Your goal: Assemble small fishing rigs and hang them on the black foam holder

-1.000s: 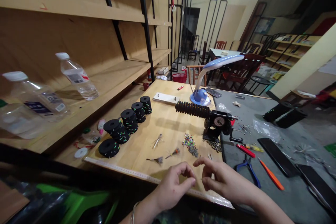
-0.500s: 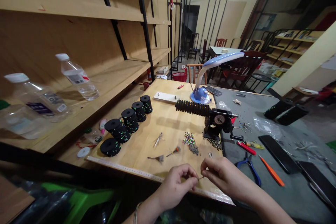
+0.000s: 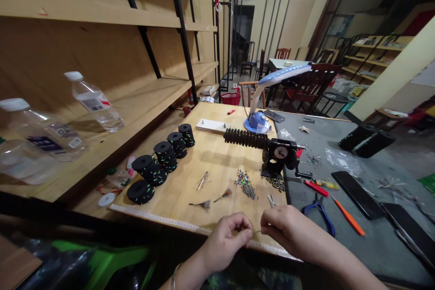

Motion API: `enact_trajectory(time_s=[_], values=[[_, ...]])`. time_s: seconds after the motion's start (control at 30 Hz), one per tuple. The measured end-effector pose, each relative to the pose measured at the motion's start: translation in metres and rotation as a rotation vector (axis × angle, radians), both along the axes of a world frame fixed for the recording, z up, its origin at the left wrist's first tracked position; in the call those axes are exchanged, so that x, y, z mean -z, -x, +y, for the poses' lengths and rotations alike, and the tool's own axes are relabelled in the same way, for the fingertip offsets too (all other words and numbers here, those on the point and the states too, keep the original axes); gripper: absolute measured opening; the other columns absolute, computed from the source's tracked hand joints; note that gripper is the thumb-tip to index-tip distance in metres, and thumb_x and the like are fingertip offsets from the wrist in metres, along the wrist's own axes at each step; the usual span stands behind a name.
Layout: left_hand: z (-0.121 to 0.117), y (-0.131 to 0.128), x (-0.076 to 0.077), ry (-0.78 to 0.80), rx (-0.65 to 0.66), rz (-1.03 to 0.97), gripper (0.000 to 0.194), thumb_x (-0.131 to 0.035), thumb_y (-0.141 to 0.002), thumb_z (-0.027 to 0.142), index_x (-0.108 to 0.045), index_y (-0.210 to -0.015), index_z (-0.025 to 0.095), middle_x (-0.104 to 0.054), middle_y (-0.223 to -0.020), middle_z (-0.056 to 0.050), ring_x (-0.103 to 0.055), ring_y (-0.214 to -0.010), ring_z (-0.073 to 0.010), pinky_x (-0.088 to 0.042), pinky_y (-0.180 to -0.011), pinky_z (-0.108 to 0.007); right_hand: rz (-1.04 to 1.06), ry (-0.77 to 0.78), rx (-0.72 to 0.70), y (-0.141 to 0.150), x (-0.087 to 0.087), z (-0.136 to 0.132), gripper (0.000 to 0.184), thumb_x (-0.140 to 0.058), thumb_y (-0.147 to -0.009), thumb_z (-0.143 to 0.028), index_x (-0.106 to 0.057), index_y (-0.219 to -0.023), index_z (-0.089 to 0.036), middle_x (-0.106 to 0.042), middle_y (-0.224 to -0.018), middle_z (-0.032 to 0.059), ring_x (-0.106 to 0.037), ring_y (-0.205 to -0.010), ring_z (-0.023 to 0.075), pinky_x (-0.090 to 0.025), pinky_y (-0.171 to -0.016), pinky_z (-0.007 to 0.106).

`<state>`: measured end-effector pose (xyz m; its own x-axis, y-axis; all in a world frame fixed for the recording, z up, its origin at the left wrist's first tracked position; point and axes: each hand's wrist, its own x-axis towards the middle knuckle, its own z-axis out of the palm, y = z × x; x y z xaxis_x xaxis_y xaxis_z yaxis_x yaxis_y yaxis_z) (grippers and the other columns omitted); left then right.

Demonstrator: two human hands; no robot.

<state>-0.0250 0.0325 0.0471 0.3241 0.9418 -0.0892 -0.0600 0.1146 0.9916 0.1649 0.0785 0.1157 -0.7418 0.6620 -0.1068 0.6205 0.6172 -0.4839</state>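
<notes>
My left hand (image 3: 229,241) is closed in a pinch near the table's front edge. From its fingertips a thin, thread-like piece (image 3: 257,231) reaches toward my right hand. Beside it, my right hand (image 3: 288,231) is closed too, fingers curled down; what sits between its fingertips is hidden. A pointed silver tool tip (image 3: 271,200) shows just beyond the right knuckles; whether it is held or lying there I cannot tell. Farther off lie a pile of small coloured beads and grey pieces (image 3: 245,183), and several small bundles of fine strands, one orange-marked bundle (image 3: 223,195) among them.
Black spools (image 3: 141,191) line the left side. A hand-cranked winder (image 3: 280,154) with a black coil stands behind the beads, near a blue lamp (image 3: 256,122). Blue pliers (image 3: 321,213), an orange-handled tool (image 3: 349,217) and a black phone-like slab (image 3: 357,195) lie right on the grey mat.
The gap between my hands has widened slightly, with the right hand drawn a little away from the left. More of the silver tip shows. The whole view has shifted slightly.
</notes>
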Motion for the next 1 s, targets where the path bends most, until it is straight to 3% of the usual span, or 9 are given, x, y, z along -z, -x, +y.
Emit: enact_trajectory(time_s=[0.17,0.37,0.53,0.7,1.0], values=[[-0.003,0.002,0.003,0.006,0.022,-0.007,0.015,-0.058,-0.082,0.028,-0.053,-0.073,0.017,-0.047,-0.066,0.003,-0.044,-0.066,-0.0131,-0.035,-0.063,-0.024,0.030,0.001,0.007,-0.003,-0.004,-0.001,0.023,-0.045,-0.093,-0.022,-0.059,-0.076,-0.018,-0.061,-0.063,0.0014,-0.053,-0.056,0.0131,-0.032,-0.052,0.022],[-0.006,0.004,0.001,0.030,0.068,-0.048,0.018,-0.053,-0.087,0.033,-0.053,-0.078,0.017,-0.060,-0.079,-0.003,-0.054,-0.081,-0.0176,-0.040,-0.076,-0.028,0.101,0.041,0.053,-0.004,-0.004,0.003,0.026,-0.043,-0.094,-0.029,-0.059,-0.077,-0.018,-0.056,-0.060,-0.0008,-0.046,-0.053,0.0118,-0.032,-0.051,0.021],[-0.003,-0.003,-0.006,0.064,0.056,-0.106,0.014,-0.056,-0.085,0.030,-0.055,-0.086,0.016,-0.063,-0.072,-0.003,-0.056,-0.072,-0.0162,-0.041,-0.073,-0.028,0.090,0.046,0.065,-0.003,-0.004,0.004,0.025,-0.042,-0.093,-0.029,-0.060,-0.080,-0.018,-0.058,-0.061,-0.0003,-0.048,-0.053,0.0123,-0.033,-0.051,0.021],[-0.001,-0.009,-0.010,0.026,0.023,-0.100,0.021,-0.055,-0.086,0.036,-0.050,-0.077,0.017,-0.053,-0.061,0.002,-0.048,-0.060,-0.0126,-0.038,-0.063,-0.025,0.097,0.026,0.045,-0.003,-0.007,0.002,0.024,-0.042,-0.093,-0.028,-0.058,-0.077,-0.019,-0.055,-0.060,-0.0012,-0.045,-0.053,0.0121,-0.032,-0.050,0.021],[-0.006,-0.002,-0.004,-0.003,0.098,-0.003,0.020,-0.044,-0.093,0.035,-0.047,-0.083,0.018,-0.060,-0.072,-0.003,-0.053,-0.072,-0.0159,-0.040,-0.074,-0.029,0.102,0.043,0.067,-0.006,-0.001,0.003,0.024,-0.041,-0.094,-0.028,-0.059,-0.080,-0.019,-0.054,-0.061,-0.0014,-0.046,-0.054,0.0124,-0.033,-0.052,0.021]])
